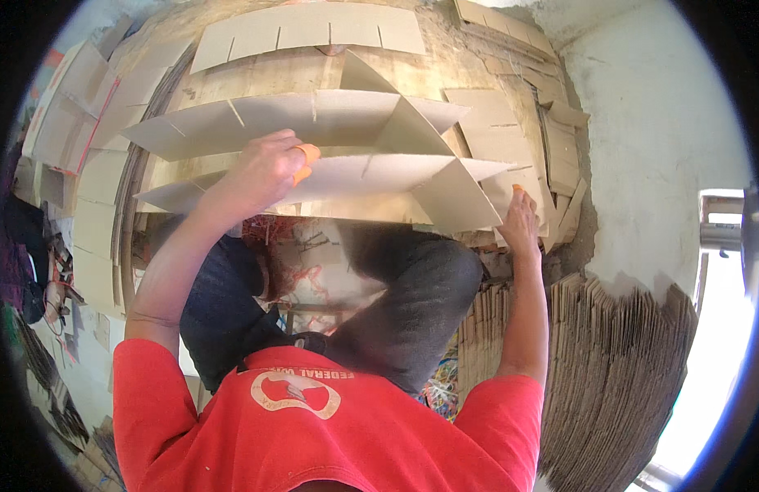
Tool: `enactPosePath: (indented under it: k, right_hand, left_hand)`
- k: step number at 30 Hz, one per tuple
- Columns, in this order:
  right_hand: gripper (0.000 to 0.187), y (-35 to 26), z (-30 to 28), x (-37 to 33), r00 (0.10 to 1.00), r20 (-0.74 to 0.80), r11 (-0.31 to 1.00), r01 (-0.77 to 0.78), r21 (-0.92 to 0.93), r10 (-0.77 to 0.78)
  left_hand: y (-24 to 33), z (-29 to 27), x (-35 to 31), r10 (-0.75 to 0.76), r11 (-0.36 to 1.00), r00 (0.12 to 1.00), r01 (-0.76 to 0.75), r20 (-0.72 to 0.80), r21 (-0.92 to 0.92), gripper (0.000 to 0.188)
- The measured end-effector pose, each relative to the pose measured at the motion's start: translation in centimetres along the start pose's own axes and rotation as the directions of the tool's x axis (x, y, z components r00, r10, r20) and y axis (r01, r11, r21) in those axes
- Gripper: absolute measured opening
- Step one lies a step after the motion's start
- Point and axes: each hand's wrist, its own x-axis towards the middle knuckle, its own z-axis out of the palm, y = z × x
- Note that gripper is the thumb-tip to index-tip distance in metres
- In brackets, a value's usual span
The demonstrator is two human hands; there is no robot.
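Two long slotted cardboard strips stand on edge in front of me, the far strip (273, 119) and the near strip (363, 182). A cardboard crosspiece (455, 195) passes through both near their right ends. My left hand (269, 168), with orange covers on its fingers, is closed at the upper edge of the near strip. Just beyond the crosspiece's near end is my right hand (521, 220), fingers bent and an orange cover on one fingertip. Flat cardboard pieces (490, 123) lie beside it; anything within its fingers is hidden.
A slotted strip (306, 29) lies at the far side of the wooden work surface (207, 90). Cardboard stacks (97, 197) line the left. A large stack of cardboard sheets (609, 377) stands at lower right, near the pale wall (658, 123). My bent legs are below the work surface.
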Motion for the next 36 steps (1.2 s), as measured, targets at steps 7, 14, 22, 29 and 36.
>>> enactPosePath:
  k: [7,14,22,29,36]
  right_hand:
    - [0.050,0.6,5.0,1.0,0.997,-0.010,0.991,0.074,-0.114,-0.076]
    - [0.034,2.3,6.4,3.1,0.983,-0.099,0.988,0.148,-0.043,-0.152]
    - [0.054,2.9,-9.0,1.9,0.790,-0.613,0.990,0.071,0.123,0.019]
    - [0.064,-5.6,-22.0,-4.4,0.806,-0.592,0.622,0.474,0.623,-0.020]
    - [0.069,-11.2,-19.0,-5.6,0.889,-0.397,0.564,0.452,0.691,-0.227]
  left_hand:
    - [0.4,0.2,0.4,-0.053,0.998,0.999,0.053,0.001,0.041,0.022]
    - [1.0,0.0,0.1,-0.074,0.996,0.997,0.074,-0.003,0.054,0.028]
    - [1.1,-0.1,-0.7,-0.172,0.985,0.975,0.172,-0.140,-0.009,0.032]
    - [0.7,0.7,-1.9,-0.134,0.991,0.980,0.129,-0.145,-0.045,0.025]
    - [0.9,1.2,-2.4,-0.086,0.995,0.977,0.074,-0.196,-0.070,0.017]
